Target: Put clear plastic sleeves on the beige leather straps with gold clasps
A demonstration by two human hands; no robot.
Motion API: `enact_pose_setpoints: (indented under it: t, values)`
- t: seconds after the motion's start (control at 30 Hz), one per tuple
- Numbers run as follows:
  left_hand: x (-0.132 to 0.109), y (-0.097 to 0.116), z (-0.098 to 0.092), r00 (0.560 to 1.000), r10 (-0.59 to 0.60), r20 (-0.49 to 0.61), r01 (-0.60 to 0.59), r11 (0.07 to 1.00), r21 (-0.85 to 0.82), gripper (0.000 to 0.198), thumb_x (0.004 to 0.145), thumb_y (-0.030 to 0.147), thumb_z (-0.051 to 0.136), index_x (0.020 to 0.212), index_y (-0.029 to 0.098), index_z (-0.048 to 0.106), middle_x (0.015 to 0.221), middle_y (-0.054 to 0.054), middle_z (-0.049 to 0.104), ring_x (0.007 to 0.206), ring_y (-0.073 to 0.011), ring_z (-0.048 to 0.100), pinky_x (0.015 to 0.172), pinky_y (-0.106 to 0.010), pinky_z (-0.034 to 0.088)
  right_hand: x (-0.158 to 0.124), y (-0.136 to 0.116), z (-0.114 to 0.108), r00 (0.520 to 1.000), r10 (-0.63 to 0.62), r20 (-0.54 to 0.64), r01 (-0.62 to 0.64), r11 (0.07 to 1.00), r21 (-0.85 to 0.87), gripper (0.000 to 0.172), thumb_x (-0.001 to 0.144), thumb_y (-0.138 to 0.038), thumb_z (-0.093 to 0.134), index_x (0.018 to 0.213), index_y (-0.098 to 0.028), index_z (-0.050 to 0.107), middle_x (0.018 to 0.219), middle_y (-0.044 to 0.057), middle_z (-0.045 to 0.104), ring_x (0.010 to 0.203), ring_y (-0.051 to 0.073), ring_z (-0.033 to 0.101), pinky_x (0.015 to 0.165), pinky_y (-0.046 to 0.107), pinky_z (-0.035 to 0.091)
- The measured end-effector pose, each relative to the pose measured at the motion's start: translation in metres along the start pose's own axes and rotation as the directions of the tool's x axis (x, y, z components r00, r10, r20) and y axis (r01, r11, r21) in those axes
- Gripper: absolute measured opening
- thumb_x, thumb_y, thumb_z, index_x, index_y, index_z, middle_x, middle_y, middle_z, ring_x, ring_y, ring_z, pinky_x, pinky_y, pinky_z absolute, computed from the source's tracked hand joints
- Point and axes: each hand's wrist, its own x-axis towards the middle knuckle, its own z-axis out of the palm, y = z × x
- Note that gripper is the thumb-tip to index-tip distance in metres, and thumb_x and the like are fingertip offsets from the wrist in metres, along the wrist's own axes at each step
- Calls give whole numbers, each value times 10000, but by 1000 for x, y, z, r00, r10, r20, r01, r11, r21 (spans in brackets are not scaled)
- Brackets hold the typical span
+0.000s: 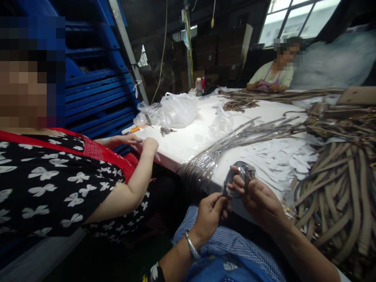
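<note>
A dark strap wound into a coil, with a plastic-like sheen, is held up at the near edge of the white table. The fingers of my right hand wrap round the coil, some passing through its middle. Just below and left of it, my left hand is closed in a pinch on the dark tail of the same strap. Beyond my hands, long straps in clear plastic sleeves hang over the table edge. White paper slips lie scattered to the right of them.
A big pile of brown straps fills the right side. Clear plastic bags and more straps lie on the white table. A co-worker sits close on my left; another person is at the far side.
</note>
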Motion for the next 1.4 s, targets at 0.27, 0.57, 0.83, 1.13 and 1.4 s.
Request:
enact_pose_setpoints:
  t: [0.27, 0.57, 0.83, 1.13, 1.4]
  values:
    - [0, 16, 21, 976, -165, 144, 177, 981, -76, 464, 867, 544, 546, 849, 88, 635, 607, -22, 597, 500, -100, 565, 510, -202, 438, 10, 22, -24, 942, -330, 60, 307, 777, -549, 261, 918, -378, 547, 1135, -242, 591, 1000, 57, 643, 1013, 240, 609, 1006, 430, 437]
    - [8, 27, 21, 855, -454, 250, 511, 818, -263, 427, 800, 494, 660, 757, 71, 626, 598, -13, 584, 445, -78, 556, 429, -166, 414, -10, 12, -55, 934, -146, 326, 353, 510, -784, 322, 966, -422, 392, 1060, -189, 594, 960, 97, 679, 882, 230, 649, 820, 358, 524]
    - [15, 28, 18, 714, -602, 357, 699, 634, -331, 260, 862, 288, 591, 841, 41, 670, 667, -48, 637, 481, -78, 605, 422, -146, 444, -23, -2, -66, 929, -35, 370, 338, 492, -802, 307, 984, -359, 384, 1130, -189, 594, 1015, 106, 671, 931, 223, 623, 865, 354, 497]
    - [7, 30, 29, 702, -597, 387, 689, 706, -161, 283, 810, 366, 635, 723, 97, 645, 561, 20, 563, 401, -46, 510, 410, -141, 405, -27, 14, -69, 990, 37, 135, 66, 729, -681, 351, 942, -487, 443, 924, -182, 615, 822, 43, 611, 784, 204, 551, 749, 331, 457]
    - [-9, 21, -31, 999, 14, 49, -49, 531, 846, 302, 880, 285, 555, 1149, 185, 650, 1107, -96, 687, 997, -247, 652, 864, -370, 526, -46, -3, -60, 927, 333, 171, -315, 941, -122, 328, 862, -468, 613, 881, -140, 617, 827, 20, 525, 732, 139, 498, 778, 302, 412]
